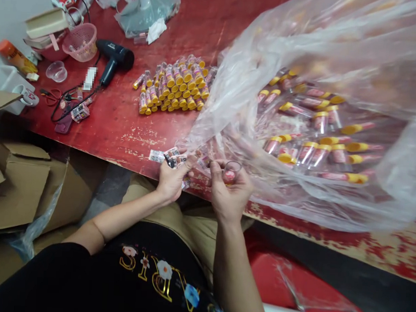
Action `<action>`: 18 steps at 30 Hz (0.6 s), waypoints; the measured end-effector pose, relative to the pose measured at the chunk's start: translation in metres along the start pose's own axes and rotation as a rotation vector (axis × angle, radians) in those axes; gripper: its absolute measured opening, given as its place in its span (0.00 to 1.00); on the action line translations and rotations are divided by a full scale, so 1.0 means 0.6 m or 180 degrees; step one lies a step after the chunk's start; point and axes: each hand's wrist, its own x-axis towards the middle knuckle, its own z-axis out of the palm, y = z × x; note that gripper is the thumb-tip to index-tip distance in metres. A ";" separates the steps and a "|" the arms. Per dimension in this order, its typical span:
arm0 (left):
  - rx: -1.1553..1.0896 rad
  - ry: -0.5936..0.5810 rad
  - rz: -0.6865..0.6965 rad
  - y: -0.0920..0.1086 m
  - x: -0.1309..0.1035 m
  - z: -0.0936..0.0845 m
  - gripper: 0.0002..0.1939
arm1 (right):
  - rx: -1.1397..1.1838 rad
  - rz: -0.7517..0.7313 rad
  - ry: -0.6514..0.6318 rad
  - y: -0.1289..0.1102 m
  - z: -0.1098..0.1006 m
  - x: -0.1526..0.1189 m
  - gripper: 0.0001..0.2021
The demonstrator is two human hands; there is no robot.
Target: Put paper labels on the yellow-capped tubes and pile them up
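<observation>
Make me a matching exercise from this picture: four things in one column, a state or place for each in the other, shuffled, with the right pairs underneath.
Things
1. Left hand
2. Right hand
3. Hair dryer
4. Stack of tubes

States and places
A. Dark, lying beside the pink basket
B. Holds a clear tube
C. Yellow-capped, piled on the red table
D. Holds small printed pieces

Right pairs: 1-D, 2-B, 3-A, 4-C
</observation>
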 end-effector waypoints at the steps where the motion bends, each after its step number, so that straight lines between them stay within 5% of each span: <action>1: 0.0008 -0.0059 0.0086 -0.001 -0.002 0.000 0.31 | 0.0098 0.0078 0.0022 -0.001 0.000 -0.002 0.18; 7: -0.0180 0.0119 0.0174 -0.002 0.001 0.017 0.29 | 0.0526 0.0163 0.0619 -0.001 0.011 -0.008 0.20; 13: -0.0193 -0.0063 -0.0236 0.002 -0.012 0.015 0.33 | 0.0322 0.0031 0.0459 0.003 -0.003 -0.009 0.19; 18: -0.0138 -0.0123 0.0043 -0.006 -0.011 0.026 0.33 | 0.0398 0.0132 0.0454 0.000 -0.003 -0.010 0.21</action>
